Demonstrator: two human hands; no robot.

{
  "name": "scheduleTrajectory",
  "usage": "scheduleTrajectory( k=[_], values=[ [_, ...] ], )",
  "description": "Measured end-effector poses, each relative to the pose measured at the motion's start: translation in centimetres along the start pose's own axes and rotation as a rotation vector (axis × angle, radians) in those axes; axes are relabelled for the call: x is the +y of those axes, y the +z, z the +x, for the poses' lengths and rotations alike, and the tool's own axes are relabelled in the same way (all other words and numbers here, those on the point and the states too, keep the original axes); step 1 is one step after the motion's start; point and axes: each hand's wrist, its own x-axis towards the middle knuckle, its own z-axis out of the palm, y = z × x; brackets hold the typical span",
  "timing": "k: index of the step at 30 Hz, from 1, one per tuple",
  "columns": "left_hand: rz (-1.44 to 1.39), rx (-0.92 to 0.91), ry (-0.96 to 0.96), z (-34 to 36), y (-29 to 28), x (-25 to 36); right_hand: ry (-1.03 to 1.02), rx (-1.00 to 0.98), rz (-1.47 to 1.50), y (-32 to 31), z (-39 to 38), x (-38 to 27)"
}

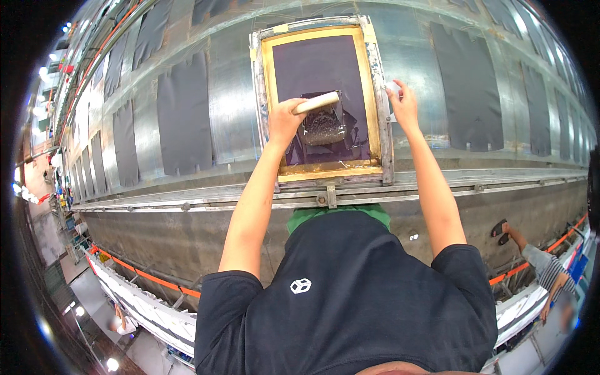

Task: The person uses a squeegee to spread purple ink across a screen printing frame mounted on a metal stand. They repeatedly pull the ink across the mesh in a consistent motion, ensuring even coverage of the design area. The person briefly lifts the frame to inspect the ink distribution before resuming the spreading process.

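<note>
My left hand [285, 123] is closed round the pale, rounded handle of a squeegee [320, 102], over the inside of a screen printing frame [386, 147]. Below the handle, a glossy patch of dark ink [325, 128] lies on the dark purple mesh [312, 59], partly hidden by the tool. Yellow tape lines the frame's inner border. Beside the frame's right rail is my right hand [404, 105], fingers curled and thumb near the forefinger. Something small and whitish shows at its fingertips; its kind is unclear.
The frame lies on a long shiny table [237, 94] with dark grey fabric pieces [184, 115] [469, 87] on both sides. A metal rail [250, 199] runs along its near edge. Behind me are an orange bar [150, 275] and a person in a striped top [559, 275] at right.
</note>
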Motion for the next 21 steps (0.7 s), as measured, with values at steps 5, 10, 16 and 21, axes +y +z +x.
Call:
scheduleTrajectory(
  k=[5, 10, 16, 21],
  values=[
    [0.092, 0.160, 0.240, -2.1, 3.1, -0.5, 0.117, -0.015, 0.247, 0.9, 2.2, 1.4],
    [0.112, 0.168, 0.315, -10.9, 3.4, -1.0, 0.112, 0.012, 0.258, -0.7, 1.7, -4.7],
    [0.126, 0.066, 0.279, -16.6, -4.0, -4.8, 0.099, -0.012, 0.311, 5.1, -2.2, -11.9],
    [0.203, 0.026, 0.221, -17.1, -15.3, -16.1, 0.031, 0.005, 0.409, 18.7, -8.2, -19.2]
  ],
)
